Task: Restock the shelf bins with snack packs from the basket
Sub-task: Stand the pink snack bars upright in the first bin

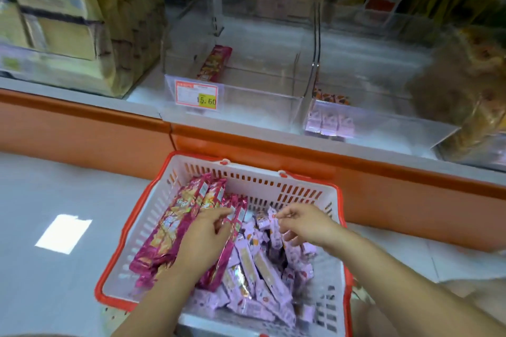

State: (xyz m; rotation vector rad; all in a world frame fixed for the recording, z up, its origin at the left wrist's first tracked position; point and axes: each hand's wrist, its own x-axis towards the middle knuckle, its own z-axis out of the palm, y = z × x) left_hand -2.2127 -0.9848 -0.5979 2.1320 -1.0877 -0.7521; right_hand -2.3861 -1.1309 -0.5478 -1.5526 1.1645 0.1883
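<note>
Fingers (223, 227) of the left hand (204, 230) were bent and lay on the long dark-pink packs (169, 230) in the basket. I could not tell if they held one or only touched them. The right hand (306, 223) pinched one little purple pack (273, 217) by its top end, with its thumb and first finger.

The biggest thing was the shelf (246, 145), with an orange front edge. It ran across behind the basket. On its left side stood big yellow bags (54, 22), too blurry to read.

The basket (273, 180) was white with a red rim. It sat on the grey floor (54, 254), just in front of the shelf. The long dark-pink packs filled its left side. A pile of small purple packs (262, 276) filled its right side.

Two clear bins sat side by side on the shelf. The middle bin (260, 101) had just one long dark-pink pack (215, 63) in it, standing at the left wall. The right bin (383, 123) had a few purple packs (325, 120) at its front left corner.

A small price tag (196, 96) was stuck on the front of the middle bin. It read 15.60.
</note>
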